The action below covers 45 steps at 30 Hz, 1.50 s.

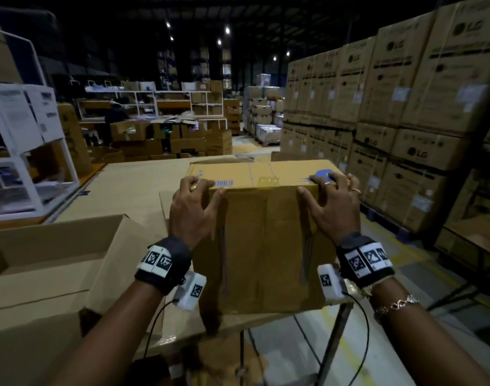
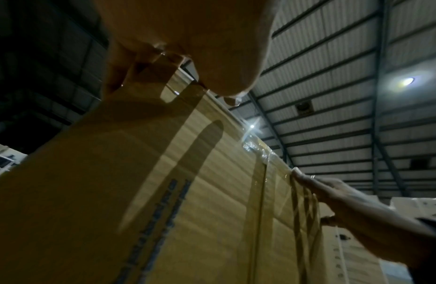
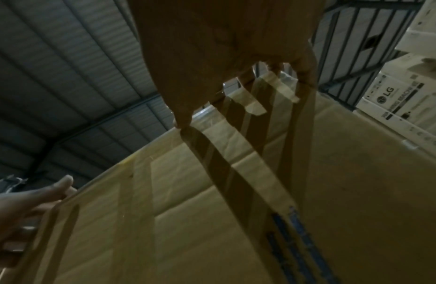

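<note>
A closed, taped brown cardboard box [image 1: 263,240] with blue print and a barcode on top stands at the near edge of a table. My left hand [image 1: 195,207] grips its near top-left corner, fingers curled over the top edge and thumb on the front face. My right hand [image 1: 331,201], wearing rings, grips the near top-right corner the same way. In the left wrist view the box face [image 2: 163,192] fills the frame under my left hand [image 2: 187,48]. The right wrist view shows the box face [image 3: 236,211] below my right hand [image 3: 224,48].
An open empty carton [image 1: 43,260] lies at the left on the cardboard-covered table [image 1: 132,185]. Tall stacks of LG cartons [image 1: 405,107] line the right side across a floor aisle. A white rack [image 1: 23,151] stands at the left. More boxes and shelves fill the background.
</note>
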Each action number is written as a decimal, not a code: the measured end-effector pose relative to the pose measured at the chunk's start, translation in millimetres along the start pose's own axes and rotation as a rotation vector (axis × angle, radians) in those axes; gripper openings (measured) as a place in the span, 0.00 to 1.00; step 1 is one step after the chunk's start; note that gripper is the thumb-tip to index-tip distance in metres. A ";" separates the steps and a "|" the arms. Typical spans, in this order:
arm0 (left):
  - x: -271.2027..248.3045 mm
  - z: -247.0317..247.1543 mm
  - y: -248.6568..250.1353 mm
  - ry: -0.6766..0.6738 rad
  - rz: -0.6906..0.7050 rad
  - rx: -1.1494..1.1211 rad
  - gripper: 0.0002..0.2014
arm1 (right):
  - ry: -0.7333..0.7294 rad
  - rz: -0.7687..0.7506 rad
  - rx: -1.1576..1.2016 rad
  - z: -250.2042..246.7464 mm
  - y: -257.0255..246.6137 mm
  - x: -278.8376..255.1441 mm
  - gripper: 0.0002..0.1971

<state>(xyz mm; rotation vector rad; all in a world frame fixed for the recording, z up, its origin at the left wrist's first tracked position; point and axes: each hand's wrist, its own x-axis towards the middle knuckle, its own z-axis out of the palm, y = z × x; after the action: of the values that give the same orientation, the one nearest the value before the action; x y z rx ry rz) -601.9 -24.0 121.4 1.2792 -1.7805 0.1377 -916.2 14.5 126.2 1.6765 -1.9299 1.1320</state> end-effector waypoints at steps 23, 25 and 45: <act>-62.3 -80.2 -3.0 -0.070 0.205 -0.241 0.23 | -0.280 -0.001 0.220 -94.2 10.0 -49.8 0.48; -65.5 -79.9 -9.8 -0.051 0.254 -0.244 0.25 | -0.272 -0.018 0.285 -87.3 13.7 -58.3 0.47; -207.4 10.1 -83.3 -0.252 -0.008 -0.119 0.68 | -0.309 0.150 0.302 49.0 47.7 -201.7 0.76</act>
<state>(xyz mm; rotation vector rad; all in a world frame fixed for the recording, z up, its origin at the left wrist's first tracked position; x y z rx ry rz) -531.4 77.1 -65.3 1.2609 -1.9648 -0.1382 -900.4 111.5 -62.7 1.9917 -2.1906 1.3430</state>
